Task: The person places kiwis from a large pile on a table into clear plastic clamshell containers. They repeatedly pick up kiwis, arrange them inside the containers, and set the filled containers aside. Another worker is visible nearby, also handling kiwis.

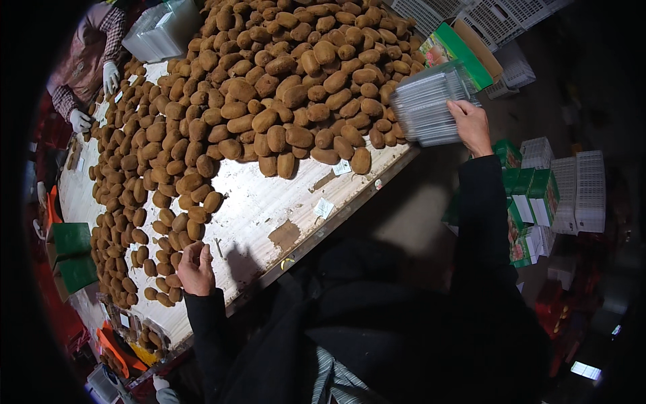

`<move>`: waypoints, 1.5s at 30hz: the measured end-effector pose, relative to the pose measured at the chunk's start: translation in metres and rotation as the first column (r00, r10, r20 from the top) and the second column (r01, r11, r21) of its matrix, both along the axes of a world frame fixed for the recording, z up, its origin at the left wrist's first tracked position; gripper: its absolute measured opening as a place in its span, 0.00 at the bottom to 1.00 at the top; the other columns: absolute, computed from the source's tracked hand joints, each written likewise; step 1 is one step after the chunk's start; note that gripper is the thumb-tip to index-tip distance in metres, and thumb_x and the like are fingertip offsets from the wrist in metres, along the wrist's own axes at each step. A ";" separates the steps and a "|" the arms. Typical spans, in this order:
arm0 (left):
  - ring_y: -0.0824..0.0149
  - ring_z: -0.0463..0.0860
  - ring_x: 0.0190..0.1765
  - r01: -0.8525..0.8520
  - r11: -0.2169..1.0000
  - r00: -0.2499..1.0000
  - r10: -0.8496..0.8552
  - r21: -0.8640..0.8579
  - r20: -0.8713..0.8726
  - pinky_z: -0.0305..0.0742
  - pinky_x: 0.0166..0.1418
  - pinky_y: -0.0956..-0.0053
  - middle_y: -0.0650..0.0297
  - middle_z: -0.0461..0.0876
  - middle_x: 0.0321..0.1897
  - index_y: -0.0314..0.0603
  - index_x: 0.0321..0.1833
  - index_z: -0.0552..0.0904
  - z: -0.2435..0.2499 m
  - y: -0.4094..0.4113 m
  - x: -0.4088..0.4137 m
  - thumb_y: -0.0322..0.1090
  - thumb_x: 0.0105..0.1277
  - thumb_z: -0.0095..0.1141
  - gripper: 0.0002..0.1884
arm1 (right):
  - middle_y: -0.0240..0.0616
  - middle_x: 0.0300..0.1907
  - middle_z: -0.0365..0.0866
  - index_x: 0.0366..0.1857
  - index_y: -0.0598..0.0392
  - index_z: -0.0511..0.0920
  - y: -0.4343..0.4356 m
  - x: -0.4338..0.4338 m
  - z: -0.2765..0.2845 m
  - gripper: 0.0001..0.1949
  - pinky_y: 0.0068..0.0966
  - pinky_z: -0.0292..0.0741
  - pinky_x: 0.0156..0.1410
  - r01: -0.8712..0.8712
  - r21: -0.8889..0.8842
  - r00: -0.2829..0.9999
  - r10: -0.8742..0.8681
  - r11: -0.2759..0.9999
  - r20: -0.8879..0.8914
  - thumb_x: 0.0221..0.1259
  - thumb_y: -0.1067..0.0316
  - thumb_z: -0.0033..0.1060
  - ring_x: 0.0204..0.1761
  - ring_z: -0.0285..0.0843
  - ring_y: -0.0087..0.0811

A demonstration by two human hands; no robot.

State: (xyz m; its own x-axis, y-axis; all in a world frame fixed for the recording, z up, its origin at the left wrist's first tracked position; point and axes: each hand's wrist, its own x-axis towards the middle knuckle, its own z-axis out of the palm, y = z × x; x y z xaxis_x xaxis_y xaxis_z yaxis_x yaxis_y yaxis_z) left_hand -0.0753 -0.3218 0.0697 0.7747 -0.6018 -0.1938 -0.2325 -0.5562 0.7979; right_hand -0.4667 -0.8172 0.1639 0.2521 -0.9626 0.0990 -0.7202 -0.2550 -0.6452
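Observation:
A large heap of brown kiwifruit covers much of the white tabletop. At the table's right corner my right hand grips a stack of clear plastic trays by its edge, thumb on top; the stack is slightly blurred. My left hand is over the near part of the table, beside loose kiwifruit, its fingers curled; whether anything is between them cannot be told. Small printed paper slips lie near the table's front edge.
Another stack of clear plastic trays stands at the far left, near a person in white gloves. A green carton and white plastic crates are beyond the right corner. Green boxes are stacked at right; open green cartons stand left.

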 end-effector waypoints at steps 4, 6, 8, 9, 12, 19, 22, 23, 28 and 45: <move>0.73 0.83 0.37 -0.010 0.999 1.000 0.009 0.039 0.013 0.78 0.44 0.75 0.63 0.86 0.34 0.29 0.50 0.83 -0.003 -0.002 -0.004 0.36 0.76 0.63 0.13 | 0.26 0.35 0.85 0.45 0.66 0.88 -0.009 -0.011 -0.001 0.16 0.19 0.72 0.44 -0.049 0.229 0.964 -0.015 0.972 0.267 0.73 0.60 0.67 0.38 0.75 0.16; 0.72 0.85 0.36 0.013 0.999 0.996 -0.016 0.039 0.093 0.79 0.43 0.75 0.59 0.88 0.35 0.29 0.50 0.84 -0.006 -0.007 -0.005 0.35 0.74 0.64 0.13 | 0.27 0.35 0.85 0.46 0.66 0.88 -0.012 -0.015 0.000 0.16 0.19 0.73 0.44 -0.079 0.290 0.948 -0.018 0.954 0.319 0.73 0.59 0.68 0.38 0.75 0.16; 0.70 0.86 0.36 0.001 1.000 0.998 -0.002 0.022 0.068 0.81 0.43 0.73 0.56 0.89 0.35 0.29 0.49 0.84 -0.008 -0.010 -0.007 0.35 0.73 0.65 0.13 | 0.27 0.35 0.85 0.46 0.66 0.88 -0.015 -0.017 0.002 0.16 0.19 0.73 0.43 -0.097 0.332 0.941 -0.022 0.938 0.339 0.73 0.59 0.67 0.37 0.75 0.16; 0.70 0.86 0.36 0.014 0.999 0.996 -0.018 0.046 0.085 0.81 0.43 0.73 0.56 0.89 0.35 0.29 0.49 0.84 -0.009 -0.012 -0.008 0.35 0.73 0.65 0.13 | 0.27 0.35 0.85 0.47 0.65 0.88 -0.015 -0.018 0.003 0.17 0.19 0.72 0.42 -0.097 0.345 0.943 -0.025 0.934 0.332 0.73 0.59 0.67 0.37 0.75 0.16; 0.69 0.87 0.36 0.028 0.999 0.997 -0.030 0.035 0.065 0.81 0.43 0.73 0.56 0.89 0.34 0.30 0.48 0.85 -0.015 -0.016 -0.015 0.35 0.72 0.66 0.12 | 0.27 0.34 0.85 0.47 0.65 0.88 -0.019 -0.020 0.005 0.17 0.20 0.71 0.39 -0.100 0.385 0.955 -0.021 0.918 0.297 0.74 0.57 0.65 0.34 0.75 0.15; 0.65 0.89 0.39 0.037 0.998 0.999 -0.039 0.050 0.034 0.83 0.46 0.72 0.54 0.90 0.36 0.30 0.48 0.85 -0.021 -0.026 -0.032 0.35 0.72 0.66 0.13 | 0.26 0.30 0.84 0.41 0.64 0.89 -0.031 -0.026 0.000 0.17 0.21 0.68 0.34 -0.203 0.342 0.949 0.098 0.917 0.300 0.76 0.57 0.62 0.29 0.72 0.16; 0.61 0.90 0.39 0.068 0.993 0.995 -0.075 0.100 0.069 0.83 0.47 0.70 0.51 0.90 0.36 0.30 0.47 0.85 -0.021 -0.034 -0.042 0.37 0.71 0.67 0.14 | 0.25 0.26 0.80 0.36 0.65 0.86 -0.036 -0.027 -0.002 0.18 0.21 0.68 0.35 -0.228 0.298 0.959 0.161 0.927 0.234 0.76 0.57 0.61 0.30 0.73 0.16; 0.61 0.90 0.39 0.064 0.993 0.996 -0.069 0.101 0.050 0.83 0.47 0.70 0.51 0.90 0.36 0.30 0.47 0.85 -0.021 -0.035 -0.048 0.37 0.71 0.67 0.14 | 0.25 0.26 0.80 0.36 0.65 0.85 -0.036 -0.027 -0.003 0.18 0.22 0.69 0.35 -0.238 0.281 0.957 0.176 0.930 0.230 0.77 0.57 0.60 0.30 0.73 0.16; 0.59 0.90 0.38 0.098 0.989 0.994 -0.103 0.107 0.036 0.83 0.47 0.69 0.50 0.90 0.36 0.31 0.48 0.86 -0.021 -0.045 -0.065 0.36 0.70 0.67 0.13 | 0.30 0.27 0.81 0.38 0.63 0.83 -0.028 -0.015 -0.013 0.16 0.25 0.73 0.40 -0.245 -0.106 0.956 0.222 0.964 -0.189 0.78 0.60 0.56 0.33 0.76 0.20; 0.58 0.90 0.38 0.146 0.984 0.989 -0.146 0.101 -0.001 0.83 0.46 0.67 0.49 0.89 0.36 0.30 0.47 0.86 -0.029 -0.057 -0.072 0.39 0.71 0.67 0.15 | 0.22 0.29 0.78 0.43 0.67 0.85 -0.032 -0.022 -0.007 0.16 0.19 0.69 0.39 -0.220 0.300 0.948 0.131 0.928 0.290 0.78 0.59 0.59 0.33 0.69 0.15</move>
State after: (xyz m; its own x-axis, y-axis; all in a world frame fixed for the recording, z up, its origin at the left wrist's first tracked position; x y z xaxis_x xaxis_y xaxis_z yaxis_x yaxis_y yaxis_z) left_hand -0.1476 -0.3788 0.0403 0.6813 -0.6863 -0.2545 -0.3222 -0.5934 0.7376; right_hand -0.4889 -0.8490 0.1569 0.4275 -0.8952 -0.1255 -0.4784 -0.1063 -0.8717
